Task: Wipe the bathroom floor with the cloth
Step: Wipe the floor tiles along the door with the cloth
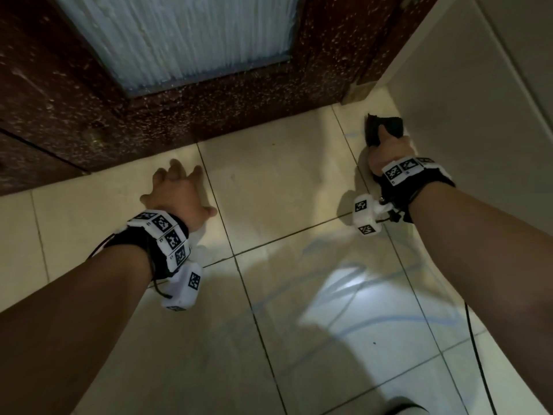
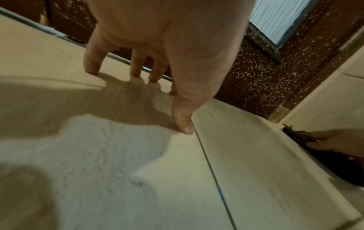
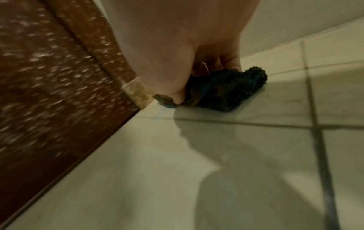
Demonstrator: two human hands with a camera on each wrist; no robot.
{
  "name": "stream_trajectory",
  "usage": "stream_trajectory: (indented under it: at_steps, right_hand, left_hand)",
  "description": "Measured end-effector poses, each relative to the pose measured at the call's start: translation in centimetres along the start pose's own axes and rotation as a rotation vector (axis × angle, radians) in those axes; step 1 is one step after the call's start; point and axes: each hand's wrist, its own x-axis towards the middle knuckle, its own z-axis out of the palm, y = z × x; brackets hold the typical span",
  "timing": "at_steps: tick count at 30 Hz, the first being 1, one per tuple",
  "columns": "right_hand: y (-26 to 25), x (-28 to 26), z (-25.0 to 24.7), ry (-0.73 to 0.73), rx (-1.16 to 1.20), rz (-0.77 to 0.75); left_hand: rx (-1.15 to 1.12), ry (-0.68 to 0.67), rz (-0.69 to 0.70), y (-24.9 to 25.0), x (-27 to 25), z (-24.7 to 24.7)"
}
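The dark cloth (image 1: 384,127) was bunched up on the floor (image 1: 278,187), right in the corner where the brown door (image 1: 245,94) met the pale wall (image 1: 466,94). The right hand (image 1: 389,154) gripped the cloth, with its fingers curled around it. It pressed the cloth down on the tile. The left hand (image 1: 176,193) held nothing. Its fingers (image 2: 91,62) were spread out, and the tips touched the floor near the door, well apart from the cloth. It looked like it was helping the person stay steady.

To wipe well, I think the right hand should push the cloth flat, not in a ball, so more of it rubs the tile. It should go slowly along the wall edge and over the dark lines between tiles, where dirt may hide.
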Motion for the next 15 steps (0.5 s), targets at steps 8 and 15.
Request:
stream_trajectory:
  at_steps: [8,15]
  right_hand:
    - [-9.3,-10.5,4.5,-0.023,-0.091,-0.559]
    - [-11.9,-15.5,7.4,-0.086,-0.140,-0.729]
  left_hand:
    - [0.037,-0.006,0.015,0.0,0.0,0.0]
    - [0.014,-0.035,-0.011,0.3,-0.3,-0.3]
